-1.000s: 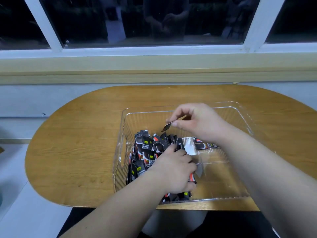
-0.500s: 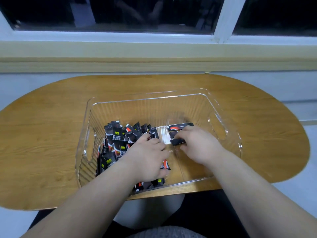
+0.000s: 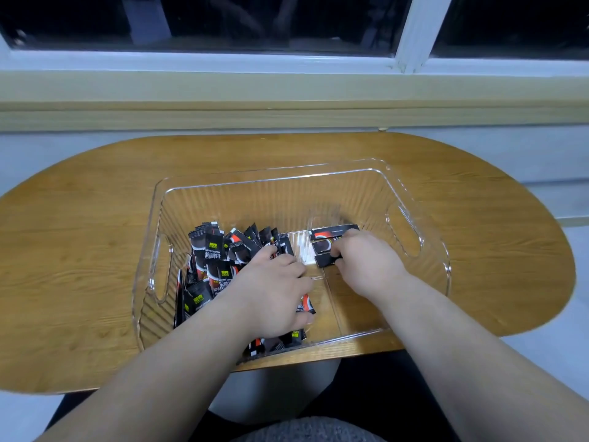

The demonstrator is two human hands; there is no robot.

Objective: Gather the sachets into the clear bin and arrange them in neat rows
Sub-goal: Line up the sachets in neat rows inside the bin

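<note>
Clamped upright sachets [image 3: 212,250] in the left half of the clear bin [image 3: 255,202] under a curled left hand [image 3: 271,291], seemingly against toppling; pinched loose sachet [image 3: 323,261] mid-bin with right hand [image 3: 369,260], likely aligning a new row.

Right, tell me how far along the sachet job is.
Gathering looks done: nothing in view lies outside the bin. In hand: the right hand pinches a sachet onto the short row near the middle, while the left hand grips the pile. Left: that jumbled pile needs rows.
</note>
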